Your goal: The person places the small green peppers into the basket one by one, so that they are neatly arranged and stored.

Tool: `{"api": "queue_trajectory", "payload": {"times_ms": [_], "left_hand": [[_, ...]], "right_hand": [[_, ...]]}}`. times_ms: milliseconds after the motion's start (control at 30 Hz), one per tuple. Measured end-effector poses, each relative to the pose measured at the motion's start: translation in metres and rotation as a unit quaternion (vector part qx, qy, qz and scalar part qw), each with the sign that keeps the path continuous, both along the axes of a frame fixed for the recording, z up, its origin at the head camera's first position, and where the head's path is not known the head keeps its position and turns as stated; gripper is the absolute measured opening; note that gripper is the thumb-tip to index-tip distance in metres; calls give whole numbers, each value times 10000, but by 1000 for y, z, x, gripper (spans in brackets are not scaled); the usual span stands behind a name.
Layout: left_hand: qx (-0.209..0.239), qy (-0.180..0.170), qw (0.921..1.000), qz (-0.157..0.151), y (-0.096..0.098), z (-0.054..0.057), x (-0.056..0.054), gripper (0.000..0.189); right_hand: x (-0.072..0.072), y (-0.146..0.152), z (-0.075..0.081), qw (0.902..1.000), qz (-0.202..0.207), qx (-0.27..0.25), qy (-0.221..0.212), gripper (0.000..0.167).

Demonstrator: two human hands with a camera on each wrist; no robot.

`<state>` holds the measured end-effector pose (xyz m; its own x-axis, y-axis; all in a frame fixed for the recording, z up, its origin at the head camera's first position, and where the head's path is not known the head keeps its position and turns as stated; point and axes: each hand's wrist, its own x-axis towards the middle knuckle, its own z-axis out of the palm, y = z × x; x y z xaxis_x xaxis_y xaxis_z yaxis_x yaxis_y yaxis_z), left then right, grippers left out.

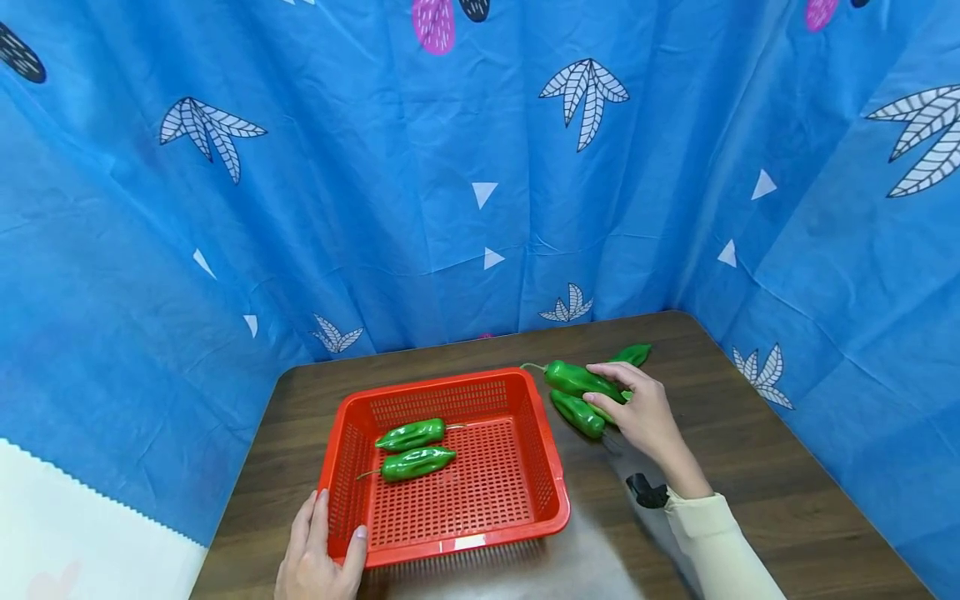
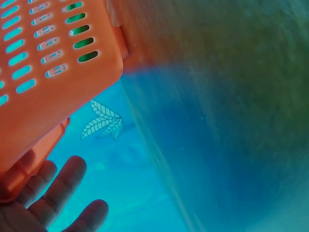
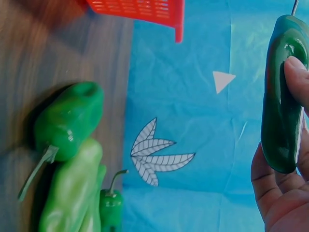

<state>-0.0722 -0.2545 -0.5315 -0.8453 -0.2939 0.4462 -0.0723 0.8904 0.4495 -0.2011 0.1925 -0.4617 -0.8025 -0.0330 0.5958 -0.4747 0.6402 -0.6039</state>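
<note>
A glossy green pepper [image 1: 573, 379] is pinched between the thumb and fingers of my right hand [image 1: 645, 417], its thin stem pointing left. In the right wrist view the held pepper [image 3: 285, 96] stands upright, clear of the table. Below that hand lie several more green peppers [image 1: 577, 414], one of them paler [image 3: 72, 188]; the hand partly hides them. My left hand [image 1: 318, 558] rests at the near left corner of a red plastic basket [image 1: 555, 492], its fingers fairly straight against the rim. Two green peppers [image 1: 412, 434] lie inside the basket, towards its left side.
The brown wooden table [image 1: 750, 467] ends at a blue patterned curtain [image 1: 420, 208] behind and at both sides. A white cloth panel [image 1: 75, 533] hangs at the lower left. On my right wrist is a black strap-on device [image 1: 647, 492].
</note>
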Motion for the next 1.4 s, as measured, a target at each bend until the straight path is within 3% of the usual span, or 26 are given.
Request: {"api": "queue_trajectory", "payload": {"times_ms": [333, 467, 833, 967, 1400], "left_hand": [[-25, 127, 9999, -31, 0, 1, 0, 75], [-7, 164, 9998, -57, 0, 1, 0, 75], [1, 35, 10000, -43, -1, 1, 0, 76], [-16, 96, 9999, -86, -1, 0, 1, 76], [2, -399, 9991, 136, 2, 4, 1, 78]], "right_hand": [[-9, -17, 17, 9996, 287, -41, -12, 45], [-14, -24, 26, 9991, 372, -73, 188, 45], [-21, -50, 47, 9973, 643, -200, 294, 42], [-21, -57, 49, 9964, 751, -265, 285, 42], [-16, -96, 38, 9936, 1116, -145, -131, 41]]}}
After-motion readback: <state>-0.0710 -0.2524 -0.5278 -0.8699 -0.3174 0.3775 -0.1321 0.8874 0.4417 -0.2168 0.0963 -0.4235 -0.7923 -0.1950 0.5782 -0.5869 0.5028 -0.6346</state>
